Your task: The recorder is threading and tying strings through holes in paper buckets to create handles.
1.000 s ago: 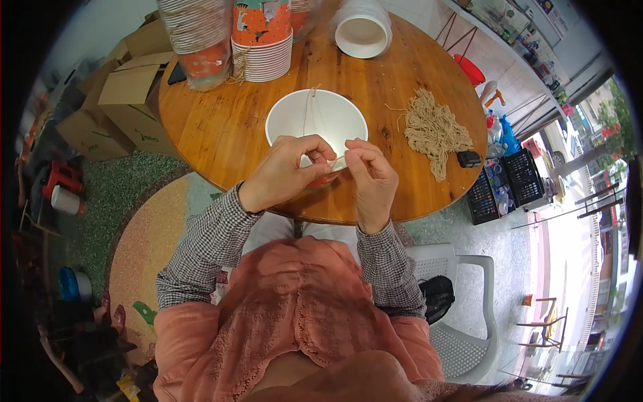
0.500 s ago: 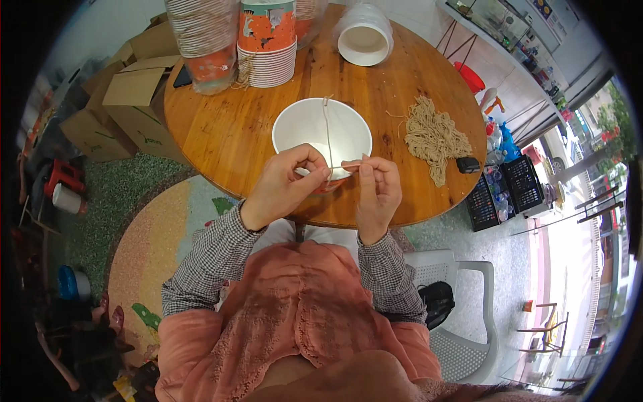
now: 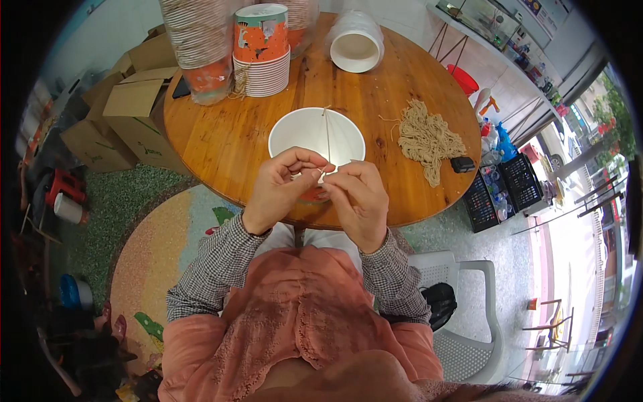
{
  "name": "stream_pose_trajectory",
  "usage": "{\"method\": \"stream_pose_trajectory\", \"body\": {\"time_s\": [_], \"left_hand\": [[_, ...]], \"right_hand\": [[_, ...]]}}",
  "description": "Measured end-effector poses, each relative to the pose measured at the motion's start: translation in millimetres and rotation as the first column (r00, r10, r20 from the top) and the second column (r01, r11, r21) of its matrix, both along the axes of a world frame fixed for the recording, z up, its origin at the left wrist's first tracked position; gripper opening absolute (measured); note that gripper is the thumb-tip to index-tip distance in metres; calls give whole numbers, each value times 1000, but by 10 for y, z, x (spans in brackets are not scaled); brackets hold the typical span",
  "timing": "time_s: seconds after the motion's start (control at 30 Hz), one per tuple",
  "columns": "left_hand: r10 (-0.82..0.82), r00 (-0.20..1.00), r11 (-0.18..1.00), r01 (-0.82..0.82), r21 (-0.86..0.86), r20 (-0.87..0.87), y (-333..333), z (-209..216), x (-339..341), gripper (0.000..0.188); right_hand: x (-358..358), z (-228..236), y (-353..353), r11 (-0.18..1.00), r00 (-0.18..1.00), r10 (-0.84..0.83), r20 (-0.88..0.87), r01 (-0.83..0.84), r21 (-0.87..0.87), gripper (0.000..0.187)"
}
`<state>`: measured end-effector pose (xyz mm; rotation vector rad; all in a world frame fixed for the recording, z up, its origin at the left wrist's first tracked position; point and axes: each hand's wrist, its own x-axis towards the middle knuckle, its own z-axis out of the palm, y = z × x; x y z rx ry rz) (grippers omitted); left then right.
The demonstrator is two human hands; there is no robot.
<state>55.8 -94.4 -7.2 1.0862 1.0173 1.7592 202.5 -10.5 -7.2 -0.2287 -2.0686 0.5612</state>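
Observation:
A paper bucket point(image 3: 291, 134) with a white inside stands near the table's front edge, and its outer wall shows orange below my hands. A thin beige cord point(image 3: 327, 136) runs across its mouth from the far rim towards the near rim. There my left hand point(image 3: 273, 191) pinches the cord between thumb and forefinger. My right hand point(image 3: 365, 204) meets it from the other side, its fingertips also closed on the cord. The fingertips nearly touch, and exactly how the cord lies between them is hard to make out. Both hands cover part of the near rim.
On the round wooden table point(image 3: 221, 147) lie a heap of beige cord point(image 3: 429, 141) and a small black object point(image 3: 462, 165). Stacked printed buckets point(image 3: 261, 50) and wrapped white ones point(image 3: 355, 50) stand at the back. Cardboard boxes point(image 3: 144, 114) are left, a plastic chair point(image 3: 469, 345) right.
My right hand has moved left and turned inward, bringing its fingertips up to my left hand's. The short stretch of cord between the hands has closed up. The view has shifted slightly.

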Motion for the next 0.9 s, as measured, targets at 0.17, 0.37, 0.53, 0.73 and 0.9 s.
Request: {"method": "stream_pose_trajectory", "body": {"time_s": [0.17, 0.37, 0.53, 0.73, 0.9], "left_hand": [[78, 944, 996, -63, 57, -321, 48, -129, -5, 15], [68, 987, 994, -55, 90, -149, 78, -122, -53, 16], [107, 980, 990, -89, 112, -170, 134, -124, -135, 15], [203, 941, 970, -155, 188, -272, 119, -140, -173, 13], [271, 883, 953, -191, 234, -384, 115, -144, -158, 12]], "right_hand": [[-86, 29, 156, 992, 996, -2, -84, -8, -126, 13], [-109, 33, 262, 582, 935, 340, -98, -291, -759, 22], [-103, -28, 288, 552, 928, 364, -83, -286, -783, 16], [-141, 115, 201, 492, 937, 342, -66, -238, -837, 14], [-167, 58, 224, 554, 947, 320, -23, -206, -807, 14]]}}
